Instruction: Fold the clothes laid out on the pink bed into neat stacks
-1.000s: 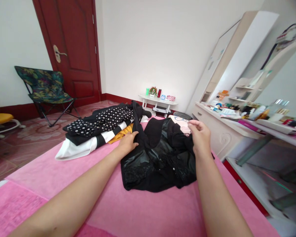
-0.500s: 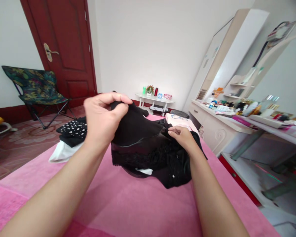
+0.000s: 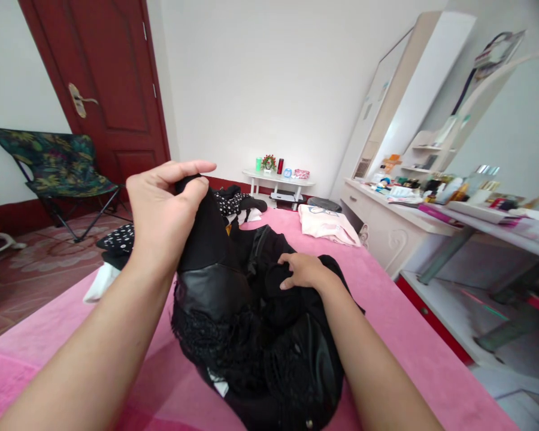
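Observation:
A black garment (image 3: 215, 287) with shiny leather-like panels, lace trim and a small white label lies bunched on the pink bed (image 3: 386, 317). My left hand (image 3: 166, 209) pinches one part of it between thumb and fingers and holds it up at the left. Lower and to the right, my right hand (image 3: 303, 270) rests on the cloth with its thumb and fingers apart around a fold; whether it grips any fabric is hard to see. The garment's exact kind does not show, since it is crumpled.
A folded pale pink garment (image 3: 327, 224) lies at the bed's far right. Black and white dotted clothes (image 3: 233, 203) are piled at the far side, with another dotted pile (image 3: 115, 239) at the left edge. A cluttered dressing table (image 3: 404, 209) flanks the bed.
The garment has come nearer and lower, its leather-like panels now spread toward me. My left hand has shifted left; my right hand has moved slightly left and down, its fingers opening wider.

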The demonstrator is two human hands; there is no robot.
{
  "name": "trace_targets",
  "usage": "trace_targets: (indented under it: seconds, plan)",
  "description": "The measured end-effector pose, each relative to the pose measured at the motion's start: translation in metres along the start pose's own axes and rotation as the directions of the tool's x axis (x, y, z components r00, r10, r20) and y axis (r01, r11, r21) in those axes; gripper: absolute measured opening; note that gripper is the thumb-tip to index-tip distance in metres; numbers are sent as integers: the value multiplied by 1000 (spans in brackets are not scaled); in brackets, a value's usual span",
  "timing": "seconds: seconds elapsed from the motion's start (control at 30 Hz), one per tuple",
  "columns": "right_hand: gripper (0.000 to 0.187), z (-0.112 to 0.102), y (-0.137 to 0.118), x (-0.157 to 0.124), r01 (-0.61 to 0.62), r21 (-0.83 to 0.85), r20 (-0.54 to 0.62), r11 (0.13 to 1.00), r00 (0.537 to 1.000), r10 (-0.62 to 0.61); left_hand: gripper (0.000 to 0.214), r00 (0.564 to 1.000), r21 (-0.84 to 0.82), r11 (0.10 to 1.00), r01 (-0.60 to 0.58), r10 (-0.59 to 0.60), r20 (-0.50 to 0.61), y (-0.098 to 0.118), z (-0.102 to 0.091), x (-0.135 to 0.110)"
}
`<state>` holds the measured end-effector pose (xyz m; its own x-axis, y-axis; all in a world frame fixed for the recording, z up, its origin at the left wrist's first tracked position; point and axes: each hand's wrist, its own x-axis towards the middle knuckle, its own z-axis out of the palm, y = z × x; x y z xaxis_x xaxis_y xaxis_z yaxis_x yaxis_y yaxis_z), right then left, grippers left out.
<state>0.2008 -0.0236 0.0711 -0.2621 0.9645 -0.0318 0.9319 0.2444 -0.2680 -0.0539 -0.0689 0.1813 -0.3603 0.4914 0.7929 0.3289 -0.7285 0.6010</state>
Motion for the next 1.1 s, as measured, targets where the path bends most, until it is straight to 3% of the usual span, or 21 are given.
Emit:
trace_targets:
  seconds: [0.07,0.13,0.2,0.23,0.3,0.33,0.37,0.4,0.43,0.47,0.53,0.6,0.67,0.7,0.73,0.77,0.8,0.87,0.93,1.0,1.1]
  plan:
    - [24,4,-5,4,8,13,12,1000,1000,-8,21,1000,-10,1000,-23,23,5,-1,1,-1]
    - [11,5,1,9,-44,240,7,970,999,44,22,999,25,998,-54,54,9,-1,1,-1]
    - [9,1,19,13,-96,593,-140,800,965,220,24,997,103,992,-78,77,9,-5,2,0]
    - [11,-3,33,14,-48,740,-266,671,895,358,24,997,141,987,-77,77,4,-11,3,1]
    - [25,-13,61,14,161,849,-485,504,616,621,24,999,190,981,-46,49,-12,-31,6,4]
    - [32,-18,72,13,246,837,-543,488,473,693,24,1000,203,979,-18,21,-15,-45,7,5]
    - [39,-23,81,12,293,820,-572,492,377,729,25,1000,214,977,13,-11,-11,-61,9,5]
    - [43,-28,85,10,308,808,-586,502,337,737,26,999,230,972,40,-43,8,-77,11,4]
    - [45,-32,84,8,310,801,-596,512,347,724,26,996,255,965,64,-77,40,-92,13,1]
    - [43,-34,78,6,310,796,-606,520,392,693,27,990,290,954,81,-110,85,-106,15,-2]
    - [37,-37,57,-1,319,777,-619,543,544,567,26,970,387,919,75,-157,184,-126,18,-12]
    - [34,-37,32,-11,308,739,-586,600,733,345,27,942,484,875,-1,-161,294,-135,18,-25]
    - [38,-36,15,-28,278,667,-441,691,895,66,31,898,521,841,-147,-108,427,-134,15,-37]
    - [45,-36,11,-39,267,611,-333,746,941,-63,35,858,503,832,-236,-64,510,-131,11,-42]
    - [57,-37,11,-51,260,546,-215,797,962,-167,40,795,457,827,-328,-20,606,-127,7,-45]
    - [72,-37,14,-63,257,478,-99,840,966,-239,45,704,387,824,-413,19,710,-122,1,-48]
    - [86,-37,21,-76,254,411,7,876,960,-281,51,584,300,823,-482,46,810,-118,-6,-49]
    - [105,-36,39,-97,248,282,189,927,933,-307,62,296,123,823,-554,56,954,-109,-20,-48]
    - [110,-30,59,-112,259,155,297,953,908,-295,74,67,23,818,-574,19,998,-105,-34,-47]
    - [106,-19,73,-118,264,31,295,964,919,-262,89,-44,6,800,-600,-40,998,-105,-43,-47]
    - [76,-1,82,-119,247,-83,135,965,963,-235,94,-74,16,766,-642,-83,994,-112,-45,-47]
